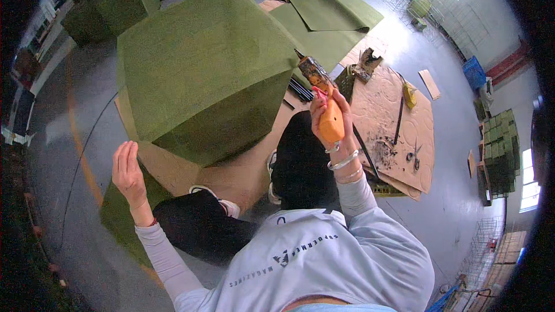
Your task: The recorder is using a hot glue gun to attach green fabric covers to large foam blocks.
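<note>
Clasping crusty-barrelled orange tool (pixel 332 124): right hand (pixel 347 119), centre. Left hand (pixel 129 177) near boxy matte-green form (pixel 214 58), upper left; grip unclear.

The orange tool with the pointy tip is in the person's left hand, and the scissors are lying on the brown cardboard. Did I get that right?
Not quite: the orange tool is in the right hand, not the left hand, as the head view shows. The scissors do lie on the brown cardboard.
</note>
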A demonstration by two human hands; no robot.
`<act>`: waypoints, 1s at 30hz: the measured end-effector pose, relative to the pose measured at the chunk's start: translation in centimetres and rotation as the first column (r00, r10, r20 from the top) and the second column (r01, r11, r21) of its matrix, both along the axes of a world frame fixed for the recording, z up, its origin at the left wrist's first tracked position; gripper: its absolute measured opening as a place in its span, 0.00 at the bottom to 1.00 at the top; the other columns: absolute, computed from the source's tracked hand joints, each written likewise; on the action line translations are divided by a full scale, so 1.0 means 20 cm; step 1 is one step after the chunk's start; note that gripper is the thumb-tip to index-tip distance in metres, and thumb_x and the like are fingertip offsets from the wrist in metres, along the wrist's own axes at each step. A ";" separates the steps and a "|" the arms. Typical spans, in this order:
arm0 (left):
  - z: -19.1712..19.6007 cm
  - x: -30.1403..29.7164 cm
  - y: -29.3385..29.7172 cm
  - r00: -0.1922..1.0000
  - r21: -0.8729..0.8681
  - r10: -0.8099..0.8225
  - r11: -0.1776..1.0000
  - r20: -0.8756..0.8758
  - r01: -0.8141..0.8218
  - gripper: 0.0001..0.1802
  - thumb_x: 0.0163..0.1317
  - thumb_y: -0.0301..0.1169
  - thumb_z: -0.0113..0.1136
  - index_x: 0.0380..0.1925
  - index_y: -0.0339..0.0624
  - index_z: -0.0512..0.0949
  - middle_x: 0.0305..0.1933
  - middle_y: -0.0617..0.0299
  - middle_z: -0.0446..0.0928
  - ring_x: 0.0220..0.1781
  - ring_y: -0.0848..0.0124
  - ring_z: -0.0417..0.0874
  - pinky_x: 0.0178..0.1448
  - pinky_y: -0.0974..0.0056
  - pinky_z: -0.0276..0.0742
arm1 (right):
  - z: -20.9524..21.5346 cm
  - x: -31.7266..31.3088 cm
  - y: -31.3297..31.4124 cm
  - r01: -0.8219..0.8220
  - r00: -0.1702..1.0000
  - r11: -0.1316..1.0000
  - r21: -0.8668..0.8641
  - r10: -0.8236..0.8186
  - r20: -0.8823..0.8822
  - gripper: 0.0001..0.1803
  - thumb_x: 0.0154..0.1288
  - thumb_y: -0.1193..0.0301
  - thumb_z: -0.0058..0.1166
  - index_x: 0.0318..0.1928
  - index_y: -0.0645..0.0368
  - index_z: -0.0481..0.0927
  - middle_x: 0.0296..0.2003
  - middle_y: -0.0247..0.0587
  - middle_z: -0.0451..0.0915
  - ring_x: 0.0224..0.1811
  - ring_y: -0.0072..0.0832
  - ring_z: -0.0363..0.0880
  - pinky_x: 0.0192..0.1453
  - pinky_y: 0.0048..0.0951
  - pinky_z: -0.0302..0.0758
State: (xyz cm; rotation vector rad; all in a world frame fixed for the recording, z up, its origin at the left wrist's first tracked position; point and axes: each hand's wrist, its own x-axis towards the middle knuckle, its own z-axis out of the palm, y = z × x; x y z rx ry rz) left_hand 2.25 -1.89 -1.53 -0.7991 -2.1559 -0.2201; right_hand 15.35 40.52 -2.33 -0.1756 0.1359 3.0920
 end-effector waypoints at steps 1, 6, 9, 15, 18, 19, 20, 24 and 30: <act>0.00 0.00 0.00 1.000 0.008 0.002 1.000 0.005 -0.002 0.15 0.46 0.15 0.57 0.37 0.37 0.77 0.41 0.59 0.77 0.47 0.61 0.78 0.49 0.62 0.77 | -0.02 -0.01 -0.01 0.049 0.999 0.999 0.017 -0.050 0.022 0.21 0.61 0.63 0.52 0.48 0.67 0.70 0.33 0.47 0.77 0.33 0.32 0.77 0.35 0.26 0.79; -0.02 0.00 -0.01 1.000 0.012 0.011 1.000 0.003 -0.011 0.15 0.46 0.16 0.57 0.37 0.37 0.77 0.41 0.59 0.77 0.47 0.61 0.78 0.49 0.61 0.77 | -0.06 -0.01 -0.05 0.052 0.998 0.998 0.037 -0.053 0.026 0.23 0.61 0.60 0.51 0.47 0.69 0.71 0.30 0.42 0.75 0.32 0.24 0.76 0.37 0.20 0.79; -0.01 0.00 0.01 1.000 0.023 0.013 1.000 0.021 -0.013 0.15 0.46 0.15 0.56 0.37 0.37 0.78 0.41 0.59 0.77 0.47 0.61 0.78 0.49 0.61 0.77 | -0.11 -0.02 -0.07 -0.007 1.000 0.997 0.081 0.006 0.008 0.22 0.60 0.57 0.53 0.43 0.65 0.73 0.29 0.42 0.76 0.30 0.25 0.76 0.36 0.22 0.79; 0.00 0.00 0.00 1.000 0.045 0.012 0.999 0.017 -0.012 0.15 0.46 0.15 0.56 0.36 0.36 0.78 0.40 0.58 0.77 0.46 0.61 0.78 0.49 0.61 0.77 | -0.12 -0.05 -0.24 -0.045 0.992 0.990 0.132 0.029 0.122 0.28 0.57 0.53 0.56 0.46 0.65 0.70 0.28 0.40 0.73 0.27 0.23 0.73 0.32 0.20 0.76; 0.00 -0.01 0.02 1.000 0.055 -0.020 0.998 -0.010 0.020 0.14 0.46 0.15 0.56 0.36 0.36 0.78 0.40 0.58 0.78 0.46 0.61 0.78 0.49 0.62 0.77 | -0.17 -0.07 -0.31 -0.048 0.988 0.974 0.220 0.013 0.155 0.30 0.57 0.51 0.56 0.46 0.66 0.70 0.28 0.40 0.73 0.27 0.24 0.73 0.32 0.20 0.76; 0.00 -0.01 0.01 1.000 0.044 -0.007 0.999 0.001 0.007 0.14 0.46 0.16 0.57 0.36 0.36 0.78 0.40 0.59 0.78 0.46 0.62 0.78 0.49 0.62 0.77 | -0.16 -0.07 -0.35 -0.021 0.984 0.975 0.220 -0.019 0.176 0.28 0.58 0.50 0.54 0.45 0.63 0.69 0.28 0.41 0.74 0.26 0.26 0.75 0.29 0.21 0.77; 0.00 -0.01 0.01 1.000 0.034 0.004 0.999 0.011 -0.005 0.14 0.46 0.16 0.57 0.36 0.36 0.78 0.40 0.59 0.78 0.45 0.62 0.78 0.48 0.62 0.77 | -0.15 -0.08 -0.38 0.006 0.979 0.975 0.221 -0.051 0.197 0.26 0.59 0.49 0.52 0.43 0.60 0.69 0.28 0.42 0.75 0.24 0.28 0.76 0.26 0.21 0.77; -0.02 -0.01 -0.01 1.000 0.030 0.011 1.000 -0.018 -0.010 0.13 0.46 0.17 0.58 0.35 0.36 0.79 0.40 0.59 0.78 0.45 0.63 0.78 0.48 0.63 0.78 | -0.13 -0.08 -0.46 0.004 0.973 0.966 0.258 -0.063 0.221 0.27 0.58 0.48 0.52 0.45 0.58 0.68 0.28 0.41 0.74 0.24 0.28 0.76 0.26 0.22 0.77; -0.03 0.00 -0.01 1.000 0.052 0.008 0.999 -0.017 -0.007 0.14 0.45 0.17 0.58 0.35 0.37 0.79 0.41 0.60 0.77 0.46 0.64 0.78 0.47 0.64 0.77 | -0.12 -0.05 -0.60 -0.015 0.970 0.944 0.329 -0.067 0.235 0.27 0.58 0.51 0.54 0.42 0.65 0.70 0.29 0.41 0.74 0.26 0.26 0.75 0.27 0.21 0.76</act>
